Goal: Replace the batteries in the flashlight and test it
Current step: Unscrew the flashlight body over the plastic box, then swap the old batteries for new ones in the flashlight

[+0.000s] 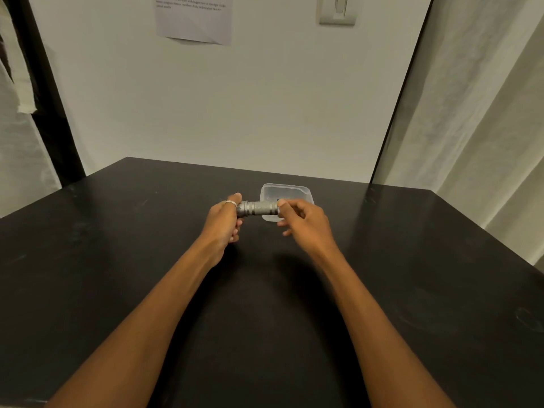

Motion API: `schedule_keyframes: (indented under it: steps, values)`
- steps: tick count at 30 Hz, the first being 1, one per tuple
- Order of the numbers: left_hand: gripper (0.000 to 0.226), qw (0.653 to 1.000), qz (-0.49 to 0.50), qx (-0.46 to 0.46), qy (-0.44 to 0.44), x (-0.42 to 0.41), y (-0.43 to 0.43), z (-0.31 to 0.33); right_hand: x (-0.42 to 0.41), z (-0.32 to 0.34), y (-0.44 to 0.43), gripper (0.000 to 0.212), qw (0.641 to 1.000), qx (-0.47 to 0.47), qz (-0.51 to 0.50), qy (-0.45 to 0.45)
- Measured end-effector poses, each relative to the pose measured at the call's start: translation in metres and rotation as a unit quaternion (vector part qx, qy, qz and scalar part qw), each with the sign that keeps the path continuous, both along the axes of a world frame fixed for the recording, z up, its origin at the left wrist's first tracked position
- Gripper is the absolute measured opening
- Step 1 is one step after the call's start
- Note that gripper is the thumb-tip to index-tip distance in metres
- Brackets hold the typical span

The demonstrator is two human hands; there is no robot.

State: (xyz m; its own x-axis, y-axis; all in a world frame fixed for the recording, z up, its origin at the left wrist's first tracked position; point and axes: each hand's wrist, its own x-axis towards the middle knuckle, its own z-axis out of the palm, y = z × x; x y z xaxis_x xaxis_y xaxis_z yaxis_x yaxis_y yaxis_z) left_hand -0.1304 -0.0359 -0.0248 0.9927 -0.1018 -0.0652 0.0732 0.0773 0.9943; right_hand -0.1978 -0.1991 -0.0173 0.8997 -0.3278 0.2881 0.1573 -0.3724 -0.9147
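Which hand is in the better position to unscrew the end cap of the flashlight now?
Probably the right hand: its fingertips pinch the right end of the flashlight, free to twist. The left hand wraps the other end and steadies the body above the table.

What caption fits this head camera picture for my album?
Left hand and right hand grip a gray flashlight by its ends above a black table.
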Motion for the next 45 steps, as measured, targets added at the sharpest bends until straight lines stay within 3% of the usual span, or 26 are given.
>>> schedule_keyframes:
  steps: [4,8,11,15,21,23,26,30,35,40,45]
  values:
    - [0.033,1.0,0.0,-0.008,-0.026,-0.001,-0.001,0.0,0.0,-0.001,0.005,0.01,0.983,0.169,0.066,0.027]
    - [0.035,0.994,-0.01,-0.087,-0.073,0.001,0.001,0.003,-0.003,0.0,0.005,0.011,0.918,0.356,0.152,0.088]
    - [0.025,0.987,-0.047,-0.118,-0.099,-0.001,0.0,0.004,-0.003,-0.003,0.006,0.015,0.889,0.413,0.168,0.103]
    - [0.026,0.986,-0.072,-0.093,-0.122,-0.002,-0.001,0.002,-0.002,-0.003,0.002,0.022,0.874,0.448,0.165,0.091]
    - [0.098,0.967,-0.038,0.044,-0.247,-0.003,-0.004,-0.005,0.002,-0.005,0.0,0.029,0.881,0.451,0.133,0.051]
    - [0.098,0.935,0.011,0.138,-0.327,-0.003,-0.003,-0.009,0.001,-0.005,0.001,0.03,0.888,0.44,0.125,0.047]
    - [0.078,0.854,0.061,0.262,-0.444,-0.001,0.001,-0.015,-0.001,-0.003,0.003,0.03,0.891,0.434,0.126,0.045]
    - [0.056,0.776,0.122,0.363,-0.502,0.0,0.003,-0.016,-0.004,0.001,0.001,0.023,0.899,0.42,0.122,0.036]
    - [0.046,0.659,0.165,0.472,-0.561,-0.001,0.006,-0.016,-0.005,0.003,0.002,0.018,0.916,0.385,0.107,0.026]
    - [0.041,0.624,0.194,0.483,-0.583,-0.002,0.007,-0.015,-0.007,0.007,-0.002,0.016,0.925,0.366,0.096,0.021]
    - [0.037,0.649,0.203,0.477,-0.557,-0.002,0.007,-0.016,-0.008,0.01,-0.007,0.016,0.927,0.372,0.056,0.001]
